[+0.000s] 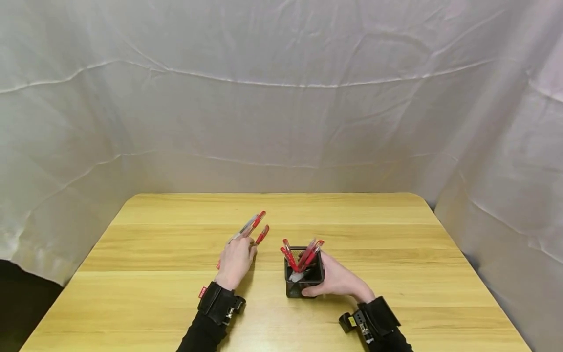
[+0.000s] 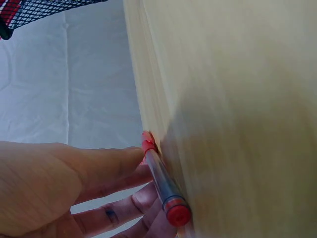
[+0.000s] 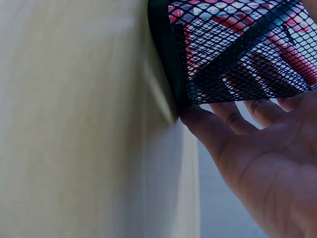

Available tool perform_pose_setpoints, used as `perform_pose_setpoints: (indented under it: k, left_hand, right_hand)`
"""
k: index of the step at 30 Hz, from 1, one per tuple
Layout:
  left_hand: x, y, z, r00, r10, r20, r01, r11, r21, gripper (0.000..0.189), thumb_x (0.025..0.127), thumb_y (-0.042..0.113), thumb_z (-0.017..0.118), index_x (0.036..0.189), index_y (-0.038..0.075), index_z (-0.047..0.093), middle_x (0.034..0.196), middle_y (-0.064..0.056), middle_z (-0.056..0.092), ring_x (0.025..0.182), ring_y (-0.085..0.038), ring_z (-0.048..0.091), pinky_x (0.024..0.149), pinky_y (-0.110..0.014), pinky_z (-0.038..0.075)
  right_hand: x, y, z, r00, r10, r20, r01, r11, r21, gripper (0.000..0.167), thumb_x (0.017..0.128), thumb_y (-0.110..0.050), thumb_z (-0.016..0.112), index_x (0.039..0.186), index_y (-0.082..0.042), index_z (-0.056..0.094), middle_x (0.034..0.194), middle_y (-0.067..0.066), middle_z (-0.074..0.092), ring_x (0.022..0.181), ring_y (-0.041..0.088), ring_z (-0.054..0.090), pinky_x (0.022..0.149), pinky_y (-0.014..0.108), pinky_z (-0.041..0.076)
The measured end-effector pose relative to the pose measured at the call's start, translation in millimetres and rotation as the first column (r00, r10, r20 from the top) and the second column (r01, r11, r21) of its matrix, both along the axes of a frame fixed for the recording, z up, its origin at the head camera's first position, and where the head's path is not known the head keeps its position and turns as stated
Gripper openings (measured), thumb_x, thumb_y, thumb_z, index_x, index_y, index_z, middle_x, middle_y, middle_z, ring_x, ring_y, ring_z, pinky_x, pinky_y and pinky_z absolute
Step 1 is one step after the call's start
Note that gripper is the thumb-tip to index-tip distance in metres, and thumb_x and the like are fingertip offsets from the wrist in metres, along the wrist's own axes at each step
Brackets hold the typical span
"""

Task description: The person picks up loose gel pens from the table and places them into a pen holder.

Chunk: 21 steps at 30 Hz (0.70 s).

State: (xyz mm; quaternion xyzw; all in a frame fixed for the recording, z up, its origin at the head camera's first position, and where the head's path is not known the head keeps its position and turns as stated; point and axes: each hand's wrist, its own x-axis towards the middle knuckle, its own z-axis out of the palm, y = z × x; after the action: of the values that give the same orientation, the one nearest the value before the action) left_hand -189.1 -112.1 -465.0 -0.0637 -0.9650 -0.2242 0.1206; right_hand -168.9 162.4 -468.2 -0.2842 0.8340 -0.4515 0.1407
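Observation:
My left hand [image 1: 235, 261] is low over the left-centre of the table. In the left wrist view its thumb and fingers close around a clear-barrelled pen [image 2: 164, 176] with a red cap and red end. Beyond the fingers in the head view lie more red-capped pens [image 1: 256, 221], partly hidden by the hand. My right hand [image 1: 338, 278] grips a black mesh pen holder [image 1: 292, 292] from its right side, thumb across the front. Several red pens [image 1: 311, 254] lean out of the holder, which stands on the table; through its mesh [image 3: 237, 54] further pens show.
The light wooden table [image 1: 374, 220] has rounded far corners. Pale grey cloth [image 1: 281, 122] hangs behind it and along both sides. Each wrist carries a black strapped camera, and the left one [image 1: 217, 303] sits close over the tabletop.

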Motion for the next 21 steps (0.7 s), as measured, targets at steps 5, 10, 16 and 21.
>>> perform_pose_setpoints:
  k: [5,10,16,21]
  left_hand:
    - [-0.7,-0.7,-1.3,1.000,-0.003,-0.008,0.003,1.000,-0.007,0.007,0.089,0.013,0.074,0.091,0.007,0.076,0.089,-0.012,0.075,0.078,-0.036,0.068,0.064,-0.049,0.053]
    - [-1.0,-2.4,-3.4,1.000,-0.003,0.003,0.003,1.000,-0.008,0.008,0.087,0.015,0.076,0.093,0.009,0.077,0.089,-0.011,0.075,0.079,-0.035,0.067,0.065,-0.047,0.052]
    - [-2.4,-5.1,-3.4,0.999,-0.024,0.022,0.024,1.000,-0.003,0.012,0.087,0.015,0.077,0.097,0.009,0.078,0.081,-0.006,0.072,0.075,-0.027,0.063,0.060,-0.040,0.047]
    - [-3.1,-7.7,-3.9,0.999,-0.032,0.018,0.032,0.999,-0.002,0.012,0.085,0.012,0.078,0.097,0.009,0.078,0.080,-0.006,0.072,0.074,-0.026,0.063,0.062,-0.039,0.048]
  right_hand:
    - [-0.5,-0.3,-1.2,1.000,-0.002,-0.002,0.002,1.000,0.003,0.069,0.074,-0.028,0.088,0.130,-0.011,0.053,0.125,0.007,0.063,0.117,0.021,0.060,0.103,0.033,0.045]
    - [-0.3,-1.3,-0.8,1.000,-0.001,-0.004,0.001,1.000,0.011,0.070,0.074,-0.029,0.088,0.131,-0.011,0.053,0.125,0.006,0.064,0.116,0.021,0.060,0.102,0.034,0.046]
    - [0.3,-1.6,0.7,1.000,-0.006,0.017,0.006,1.000,0.002,0.072,0.074,-0.030,0.088,0.133,-0.014,0.052,0.127,0.003,0.063,0.118,0.020,0.060,0.103,0.035,0.046]
    - [0.8,-2.4,1.3,1.000,-0.011,0.025,0.011,1.000,0.007,0.072,0.072,-0.030,0.089,0.133,-0.014,0.052,0.126,0.001,0.063,0.117,0.020,0.060,0.102,0.035,0.046]
